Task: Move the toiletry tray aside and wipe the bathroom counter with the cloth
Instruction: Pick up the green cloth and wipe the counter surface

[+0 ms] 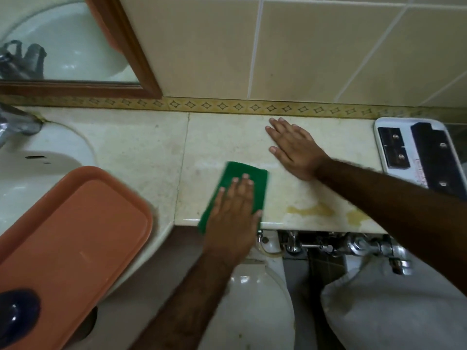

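Head view: left hand [232, 210] flat on green cloth [235, 190], fingers spread, pressing, not pinching.
Cloth at counter [141, 152] front edge, partly under the palm. Right hand [294, 149] open, flat on counter, beyond and right of the cloth. Orange tray [75, 238] well left, over the sink [30, 178]. Yellow stain [312, 210] just right of the cloth.
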